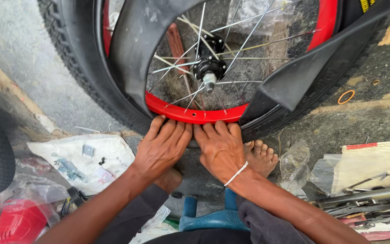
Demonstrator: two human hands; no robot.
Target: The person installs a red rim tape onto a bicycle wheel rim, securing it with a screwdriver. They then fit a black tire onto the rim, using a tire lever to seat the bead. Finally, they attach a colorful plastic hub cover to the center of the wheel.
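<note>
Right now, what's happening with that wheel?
A person presses both hands, left hand and right hand, side by side on the black tyre at the bottom of a red-rimmed spoked wheel. A loose inner tube hangs across the wheel. A bare foot rests beside it; tools lie to the right.

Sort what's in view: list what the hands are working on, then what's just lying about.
In hand:
left hand
right hand
red rim
black tyre
loose inner tube

Lying about:
plastic bag of small parts
metal tools
orange ring
blue stool
</note>
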